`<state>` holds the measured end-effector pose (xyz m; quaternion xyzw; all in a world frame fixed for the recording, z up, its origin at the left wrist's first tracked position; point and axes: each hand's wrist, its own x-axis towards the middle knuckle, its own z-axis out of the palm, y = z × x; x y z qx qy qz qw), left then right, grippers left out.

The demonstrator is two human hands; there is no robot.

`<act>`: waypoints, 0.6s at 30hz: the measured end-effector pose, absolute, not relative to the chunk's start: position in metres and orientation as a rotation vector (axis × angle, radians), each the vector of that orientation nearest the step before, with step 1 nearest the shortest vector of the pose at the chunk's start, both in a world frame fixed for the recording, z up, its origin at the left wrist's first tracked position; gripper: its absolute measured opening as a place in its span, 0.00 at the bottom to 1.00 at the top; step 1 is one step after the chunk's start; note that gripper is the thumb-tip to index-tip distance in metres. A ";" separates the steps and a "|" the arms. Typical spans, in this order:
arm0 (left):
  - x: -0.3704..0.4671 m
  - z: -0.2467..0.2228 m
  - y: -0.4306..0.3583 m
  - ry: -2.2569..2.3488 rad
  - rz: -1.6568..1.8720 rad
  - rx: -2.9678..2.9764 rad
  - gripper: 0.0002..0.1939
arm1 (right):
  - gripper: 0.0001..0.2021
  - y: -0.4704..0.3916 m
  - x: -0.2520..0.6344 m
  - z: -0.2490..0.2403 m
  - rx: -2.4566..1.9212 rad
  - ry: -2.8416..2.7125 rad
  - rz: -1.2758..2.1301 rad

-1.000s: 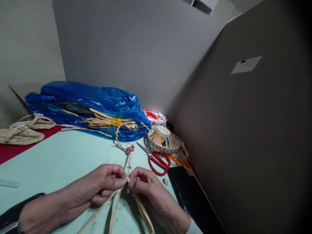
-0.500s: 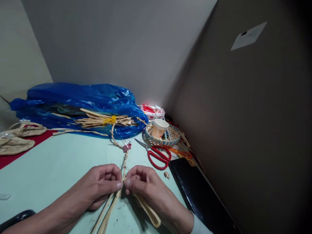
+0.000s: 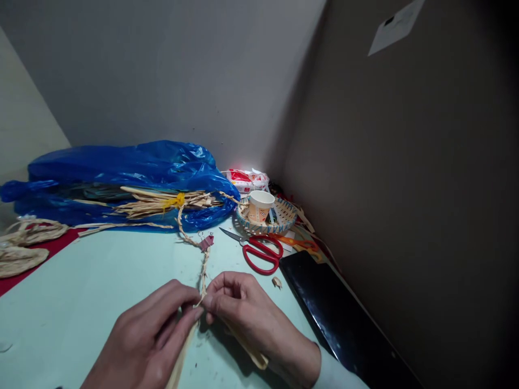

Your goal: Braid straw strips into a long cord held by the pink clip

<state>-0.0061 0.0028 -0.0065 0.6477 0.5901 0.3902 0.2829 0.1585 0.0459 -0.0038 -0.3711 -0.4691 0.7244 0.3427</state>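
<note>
- Far left: woven straw pieces [image 3: 22, 261] beside the blue bag [image 3: 117, 162]; no change except the view swung, so everything sits further left in frame.
- Straw bundle [image 3: 141, 204], yellow-tied, lies on the bag, unmoved.
- Left hand [image 3: 152, 332]: main change. Thumb and forefinger were pinched together at the braid; now parted slightly, thumb lower, forefinger up at the working end. Any firm hold: can't tell.
- Loose strands [image 3: 181, 359] run down from under left thumb, toward the person.
- Braid [image 3: 205, 263]: on the table between the hands and the clip, working end at the fingertips. Likely meaning: left is resetting a strand, crossing not yet tightened.
- Pink clip [image 3: 206, 242] on the braid, beyond the hands; same spot.
- Right hand [image 3: 251, 313]: still closed, thumb and forefinger pinching the working end; probably the anchor while left shifts.
- Folded strand [image 3: 251, 351] hangs below right palm, as before.
- Red-handled scissors [image 3: 261, 253]: right of clip, untouched.
</note>
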 end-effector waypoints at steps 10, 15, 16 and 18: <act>-0.016 -0.007 0.015 1.525 0.963 1.582 0.13 | 0.12 0.044 0.158 0.007 -1.100 -1.216 1.897; -0.021 -0.012 0.034 1.294 0.772 1.041 0.23 | 0.17 0.044 0.156 0.005 -1.059 -1.227 1.897; -0.020 -0.010 0.034 1.246 0.769 0.980 0.22 | 0.16 0.043 0.156 0.004 -1.038 -1.228 1.895; -0.018 -0.004 0.033 1.178 0.764 0.897 0.19 | 0.14 0.043 0.157 0.003 -1.015 -1.229 1.885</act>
